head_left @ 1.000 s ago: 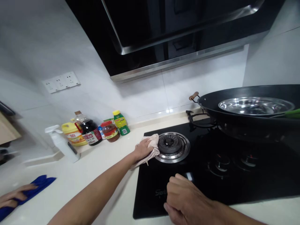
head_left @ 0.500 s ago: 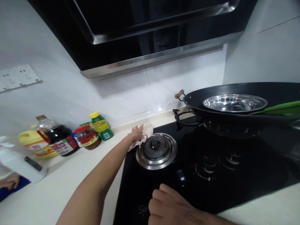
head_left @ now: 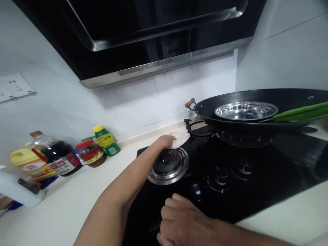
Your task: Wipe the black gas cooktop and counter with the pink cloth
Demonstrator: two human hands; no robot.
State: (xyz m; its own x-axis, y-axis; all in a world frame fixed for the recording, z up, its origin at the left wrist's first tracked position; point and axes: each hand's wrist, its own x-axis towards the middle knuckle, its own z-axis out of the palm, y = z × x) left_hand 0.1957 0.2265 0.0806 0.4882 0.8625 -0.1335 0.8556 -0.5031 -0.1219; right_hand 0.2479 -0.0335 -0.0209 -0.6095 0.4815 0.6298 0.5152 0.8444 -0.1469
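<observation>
Glossy black hob (head_left: 269,186) | left hand (head_left: 166,140) — holding soft pale cloth (head_left: 180,138) | right hand (head_left: 183,220) — curled fist | ringed metal burner (head_left: 171,166)

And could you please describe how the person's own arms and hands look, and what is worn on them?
No sleeve shows on the left arm or right forearm. The left hand and right hand wear no gloves; no ring, watch or bracelet can be seen, though parts are hidden.
</observation>
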